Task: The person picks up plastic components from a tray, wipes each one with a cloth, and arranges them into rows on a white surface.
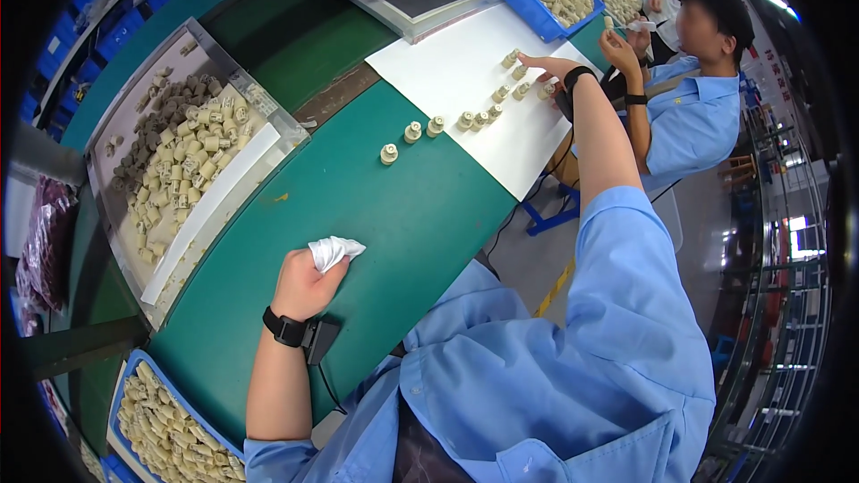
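Both hands, one white cloth

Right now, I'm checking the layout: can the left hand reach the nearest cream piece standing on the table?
Probably yes: nothing stands between the left hand and that cream piece, though the hand holds a white cloth.

White paper lies toward the right end of the green counter; cream cylinders stand beside it, nearer the far edge
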The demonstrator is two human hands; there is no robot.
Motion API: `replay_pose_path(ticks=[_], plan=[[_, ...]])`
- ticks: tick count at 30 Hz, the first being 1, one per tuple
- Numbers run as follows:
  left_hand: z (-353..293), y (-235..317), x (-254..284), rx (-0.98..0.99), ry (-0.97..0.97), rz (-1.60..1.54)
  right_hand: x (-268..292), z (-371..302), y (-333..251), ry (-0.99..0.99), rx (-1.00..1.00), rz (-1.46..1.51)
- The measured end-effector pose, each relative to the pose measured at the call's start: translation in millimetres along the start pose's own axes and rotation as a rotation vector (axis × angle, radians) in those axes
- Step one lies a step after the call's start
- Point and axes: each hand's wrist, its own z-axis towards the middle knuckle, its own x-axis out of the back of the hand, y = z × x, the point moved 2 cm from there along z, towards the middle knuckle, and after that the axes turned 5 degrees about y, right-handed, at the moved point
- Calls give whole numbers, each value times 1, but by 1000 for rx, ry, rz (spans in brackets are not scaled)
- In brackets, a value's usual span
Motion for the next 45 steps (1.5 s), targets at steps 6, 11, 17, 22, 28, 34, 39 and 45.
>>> replay_pose_path(ticks=[6,11,17,22,28,34,39,45], plan=[[0,4,1,32,-2,-28,-1,15,9,12,38,-56],[0,0,-1,34,-8,-8,-5,24,15,-20,38,-99],[-1,-1,-1,27,-2,-4,8,20,6,57,75,16],[-2,2,1,34,-11,-20,4,19,-17,7,73,8],[0,0,-1,-4,6,-42,7,9,-30,-52,61,-125],[1,-2,-1,-16,0,-37,5,22,-25,21,38,-148],[3,0,-1,0,-3,-17,5,26,-23,28,67,-239],[0,-2,0,7,0,-2,1,6,-27,33,63,-223]])
